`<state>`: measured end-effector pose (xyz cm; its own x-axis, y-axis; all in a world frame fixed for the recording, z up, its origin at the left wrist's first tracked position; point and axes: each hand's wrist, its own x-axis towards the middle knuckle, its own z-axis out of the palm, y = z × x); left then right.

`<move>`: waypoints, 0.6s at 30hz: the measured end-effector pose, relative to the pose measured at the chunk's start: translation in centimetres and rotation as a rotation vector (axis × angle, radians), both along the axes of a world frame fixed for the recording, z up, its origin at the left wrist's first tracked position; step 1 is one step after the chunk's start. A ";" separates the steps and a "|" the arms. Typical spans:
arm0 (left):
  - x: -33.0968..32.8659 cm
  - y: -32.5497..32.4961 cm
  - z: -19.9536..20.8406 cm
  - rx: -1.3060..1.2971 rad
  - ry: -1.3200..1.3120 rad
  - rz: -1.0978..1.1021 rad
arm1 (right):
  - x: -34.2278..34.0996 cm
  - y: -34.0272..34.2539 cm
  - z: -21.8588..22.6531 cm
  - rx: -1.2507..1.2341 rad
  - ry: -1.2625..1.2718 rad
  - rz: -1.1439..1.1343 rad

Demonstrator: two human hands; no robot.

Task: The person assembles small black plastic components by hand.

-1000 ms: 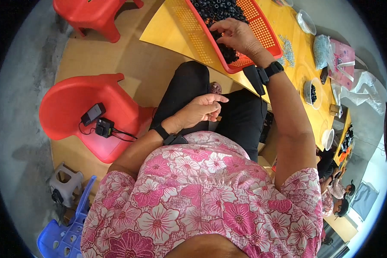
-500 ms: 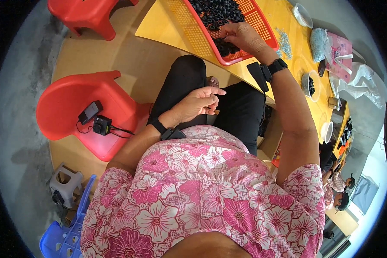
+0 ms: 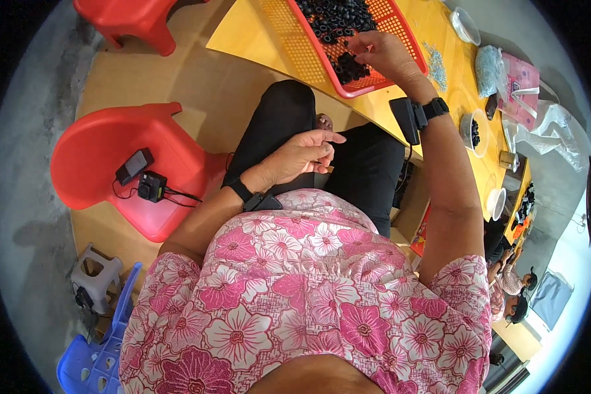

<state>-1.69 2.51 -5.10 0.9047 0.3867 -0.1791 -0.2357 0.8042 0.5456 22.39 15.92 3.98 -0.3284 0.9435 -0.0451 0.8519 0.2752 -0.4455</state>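
A red plastic basket on the yellow table holds many small black rings, with a smaller clump of black pieces at its near end. Over the near right part of the basket is my right hand, its thumb and fingers bent together; whatever is between the fingertips is too small to make out. My left hand hovers above my lap, index finger pointing right and the other fingers curled in. Any thing inside those curled fingers is hidden. Both wrists wear black bands with small black devices.
The yellow table also carries scattered pale beads, a clear tub of black pieces, a bag of blue-green beads and a pink bag. Left stands a red chair with small black devices. Other people sit far right.
My right hand has drawn slightly right and back over the basket. A bare strip of basket now shows between the ring pile and the near clump. My left hand stays almost still.
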 end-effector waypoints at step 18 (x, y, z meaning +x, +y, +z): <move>0.0 -0.4 -0.1 -0.014 0.031 0.050 | -1.8 -0.9 1.2 0.000 0.088 -0.157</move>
